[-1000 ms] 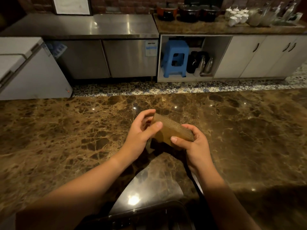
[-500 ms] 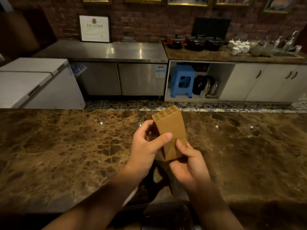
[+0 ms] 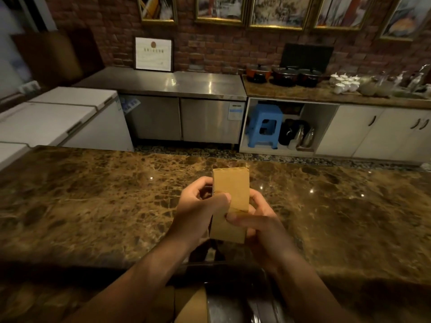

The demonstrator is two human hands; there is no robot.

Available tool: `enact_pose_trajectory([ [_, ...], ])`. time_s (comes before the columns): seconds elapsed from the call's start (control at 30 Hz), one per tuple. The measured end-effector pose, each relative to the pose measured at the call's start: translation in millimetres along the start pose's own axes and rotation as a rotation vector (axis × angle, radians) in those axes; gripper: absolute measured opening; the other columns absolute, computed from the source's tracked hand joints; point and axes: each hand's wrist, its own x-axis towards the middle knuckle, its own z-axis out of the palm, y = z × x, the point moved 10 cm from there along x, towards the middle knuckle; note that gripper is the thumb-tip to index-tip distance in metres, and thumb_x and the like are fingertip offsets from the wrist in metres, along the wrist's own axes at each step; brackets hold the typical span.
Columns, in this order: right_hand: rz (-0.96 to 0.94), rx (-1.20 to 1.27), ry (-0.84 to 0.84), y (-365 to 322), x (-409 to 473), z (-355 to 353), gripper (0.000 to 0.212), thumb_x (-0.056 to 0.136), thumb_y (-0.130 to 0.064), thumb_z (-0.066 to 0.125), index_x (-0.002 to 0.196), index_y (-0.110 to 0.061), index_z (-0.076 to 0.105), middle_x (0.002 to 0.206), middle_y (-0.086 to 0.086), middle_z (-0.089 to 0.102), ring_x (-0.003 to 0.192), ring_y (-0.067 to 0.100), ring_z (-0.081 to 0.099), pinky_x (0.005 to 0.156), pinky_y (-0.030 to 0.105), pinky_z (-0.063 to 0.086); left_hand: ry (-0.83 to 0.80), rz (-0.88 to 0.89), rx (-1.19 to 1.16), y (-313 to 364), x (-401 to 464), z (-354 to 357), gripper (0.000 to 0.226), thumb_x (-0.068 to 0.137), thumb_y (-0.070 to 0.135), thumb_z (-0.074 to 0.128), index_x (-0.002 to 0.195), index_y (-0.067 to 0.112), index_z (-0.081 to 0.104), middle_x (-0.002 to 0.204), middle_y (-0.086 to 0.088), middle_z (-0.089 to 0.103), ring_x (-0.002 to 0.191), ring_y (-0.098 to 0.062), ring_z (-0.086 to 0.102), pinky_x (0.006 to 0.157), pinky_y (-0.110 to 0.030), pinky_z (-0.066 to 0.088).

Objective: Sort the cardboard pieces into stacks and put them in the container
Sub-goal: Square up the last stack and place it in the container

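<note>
My left hand [image 3: 200, 206] and right hand [image 3: 258, 220] both grip the cardboard stack [image 3: 231, 197] upright, long axis pointing away from me; bare marble counter [image 3: 93, 201] surrounds both hands.

Cardboard stack [image 3: 231, 190] now upright (formerly tilted)

Restaurant kitchen: steel counter [image 3: 163, 82], pots [image 3: 285, 75]

Dim, warm light. Small glare spots on marble counter [image 3: 93, 206]; broad sheen on far steel worktop [image 3: 186, 82]. Near edge falls into deep shadow. Forearms dark, soft. Slight motion blur throughout. Wide-angle bending at left, right edges.
</note>
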Motion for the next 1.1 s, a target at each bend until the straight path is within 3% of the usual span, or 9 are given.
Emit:
enact_pose_trajectory([
  [0.1, -0.024, -0.125, -0.027, -5.6, -3.9, 5.2, 0.051, 0.072, -0.022, 0.080, 0.117, -0.041, 0.063, 0.116, 0.004, 0.075, 0.109, 0.026, 0.070, 0.094, 0.052, 0.056, 0.016, -0.035, 0.001, -2.3, -4.3, -7.5, 0.020, 0.065, 0.031, 0.067, 0.082, 0.042, 0.071, 0.078, 0.010, 0.074, 0.067, -0.003, 0.068, 0.050, -0.017, 0.051],
  [0.17, -0.030, -0.138, -0.029, -9.1, -6.8, 7.6, 0.046, 0.077, -0.027, 0.076, 0.120, -0.033, 0.063, 0.118, 0.005, 0.074, 0.112, 0.026, 0.069, 0.098, 0.054, 0.054, 0.029, -0.055, -0.019, -4.1, -9.0, -11.6, 0.020, 0.064, 0.030, 0.068, 0.083, 0.036, 0.072, 0.079, 0.006, 0.075, 0.068, -0.006, 0.070, 0.051, -0.019, 0.051],
  [0.27, -0.069, -0.162, -0.031, -14.6, -13.1, 11.4, 0.047, 0.079, -0.020, 0.073, 0.125, -0.019, 0.061, 0.118, 0.012, 0.073, 0.112, 0.028, 0.069, 0.101, 0.057, 0.051, 0.038, -0.051, -0.049, -4.9, -19.0, -15.3, 0.023, 0.064, 0.024, 0.069, 0.086, 0.024, 0.073, 0.077, 0.003, 0.076, 0.067, -0.008, 0.070, 0.052, -0.021, 0.051],
  [0.47, -0.175, -0.210, -0.071, -19.4, -25.9, 19.2, 0.050, 0.078, -0.011, 0.071, 0.126, -0.019, 0.062, 0.122, 0.014, 0.070, 0.117, 0.031, 0.065, 0.098, 0.060, 0.052, 0.007, 0.127, 0.056, 12.4, -34.9, -20.6, 0.025, 0.078, 0.000, 0.077, 0.093, 0.019, 0.070, 0.084, 0.006, 0.076, 0.082, -0.007, 0.071, 0.065, -0.019, 0.054],
  [0.57, -0.250, -0.263, -0.101, -21.8, -33.8, 25.5, 0.048, 0.080, -0.010, 0.071, 0.126, -0.020, 0.061, 0.122, 0.009, 0.070, 0.116, 0.028, 0.065, 0.094, 0.057, 0.055, -0.012, 0.191, 0.064, 18.4, -46.3, -22.4, 0.033, 0.072, 0.011, 0.075, 0.102, 0.021, 0.068, 0.089, 0.008, 0.076, 0.088, -0.008, 0.072, 0.071, -0.022, 0.055],
  [0.77, -0.262, -0.240, -0.128, -13.6, -47.3, 34.4, 0.051, 0.079, -0.021, 0.076, 0.126, -0.025, 0.059, 0.124, 0.005, 0.070, 0.117, 0.027, 0.066, 0.086, 0.038, 0.058, -0.044, 0.253, 0.065, 23.4, -67.7, -27.4, 0.038, 0.072, 0.029, 0.072, 0.110, 0.027, 0.067, 0.104, 0.008, 0.076, 0.097, -0.015, 0.072, 0.072, -0.024, 0.057],
  [0.93, -0.207, -0.262, -0.152, -0.8, -52.9, 44.1, 0.046, 0.080, -0.024, 0.077, 0.122, -0.036, 0.062, 0.125, 0.005, 0.071, 0.116, 0.026, 0.067, 0.088, 0.041, 0.059, -0.020, 0.138, 0.071, 4.8, -78.0, -39.8, 0.049, 0.068, 0.038, 0.073, 0.115, 0.026, 0.067, 0.106, 0.003, 0.076, 0.097, -0.017, 0.072, 0.071, -0.029, 0.060],
  [1.03, -0.139, -0.257, -0.137, 15.6, -55.1, 45.8, 0.044, 0.076, -0.029, 0.079, 0.115, -0.043, 0.066, 0.123, 0.003, 0.072, 0.113, 0.026, 0.069, 0.092, 0.048, 0.057, -0.019, 0.076, 0.109, -8.2, -85.7, -45.9, 0.033, 0.074, 0.033, 0.073, 0.104, 0.045, 0.068, 0.098, 0.012, 0.076, 0.088, -0.009, 0.072, 0.062, -0.021, 0.057],
  [1.1, -0.073, -0.257, -0.112, 31.0, -56.7, 40.7, 0.044, 0.074, -0.031, 0.080, 0.114, -0.043, 0.066, 0.120, 0.002, 0.073, 0.110, 0.026, 0.071, 0.091, 0.053, 0.057, -0.041, 0.021, 0.129, -18.4, -90.9, -48.7, 0.034, 0.079, 0.027, 0.073, 0.100, 0.052, 0.065, 0.093, 0.016, 0.075, 0.082, -0.005, 0.072, 0.057, -0.017, 0.054],
])
